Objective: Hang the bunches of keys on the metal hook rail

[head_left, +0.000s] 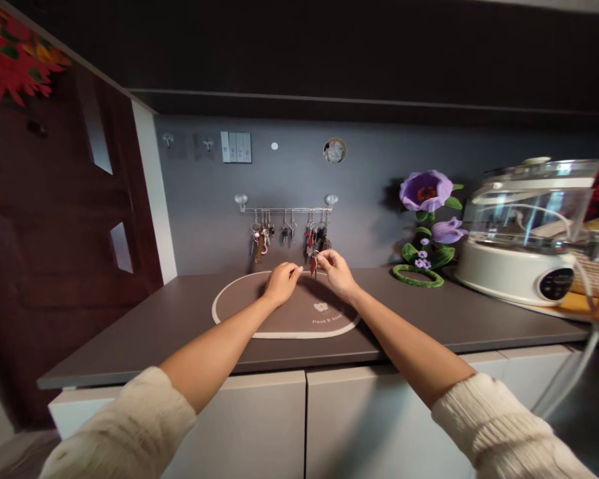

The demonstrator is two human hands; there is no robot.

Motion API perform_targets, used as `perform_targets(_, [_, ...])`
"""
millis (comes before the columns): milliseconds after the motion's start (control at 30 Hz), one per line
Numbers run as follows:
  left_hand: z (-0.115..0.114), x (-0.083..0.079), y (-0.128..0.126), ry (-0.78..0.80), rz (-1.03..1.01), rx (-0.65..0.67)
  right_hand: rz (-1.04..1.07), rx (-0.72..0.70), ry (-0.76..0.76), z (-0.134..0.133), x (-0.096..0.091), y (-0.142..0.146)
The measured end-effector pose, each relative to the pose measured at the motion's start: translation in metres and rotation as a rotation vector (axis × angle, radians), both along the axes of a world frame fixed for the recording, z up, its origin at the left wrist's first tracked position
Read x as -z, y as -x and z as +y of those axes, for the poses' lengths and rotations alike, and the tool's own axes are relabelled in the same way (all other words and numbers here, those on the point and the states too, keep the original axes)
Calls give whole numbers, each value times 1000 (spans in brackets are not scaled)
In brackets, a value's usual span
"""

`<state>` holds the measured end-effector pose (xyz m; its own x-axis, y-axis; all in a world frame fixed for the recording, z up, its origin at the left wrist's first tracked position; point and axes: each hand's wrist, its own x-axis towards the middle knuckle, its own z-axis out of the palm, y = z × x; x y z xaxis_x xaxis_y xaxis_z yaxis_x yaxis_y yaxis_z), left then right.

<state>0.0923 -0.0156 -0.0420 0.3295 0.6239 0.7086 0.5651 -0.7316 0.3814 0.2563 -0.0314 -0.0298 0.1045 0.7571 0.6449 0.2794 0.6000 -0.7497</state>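
Note:
Both my arms reach over a grey countertop (154, 326) toward a wall rail (284, 209) hung with several bunches of keys (317, 236). My right hand (335, 271) is closed in a pinch on a key ring with a red tag (313, 263), just below the rail's right bunches. My left hand (282, 281) hovers beside it over an oval brown mat (284, 322), fingers curled together with the thumb against them; I cannot make out anything in it.
A purple fabric flower (426, 223) stands right of the keys. Further right sits a white appliance with a clear lid (526, 233). A dark wooden door (54, 219) fills the left. White cabinet doors (279, 426) lie below the counter.

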Motion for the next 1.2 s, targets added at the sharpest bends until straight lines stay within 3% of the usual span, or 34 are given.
perform_targets(200, [7, 6, -2, 29, 19, -3, 236, 18, 73, 3, -23, -12])
perform_targets(600, [13, 11, -6, 84, 34, -16, 356, 134, 186, 39, -85, -36])
perform_targets(933, [13, 11, -8, 126, 45, 1, 340, 152, 269, 65, -89, -43])
perform_targets(1200, [16, 12, -8, 126, 33, 12, 333, 152, 272, 71, -91, -45])
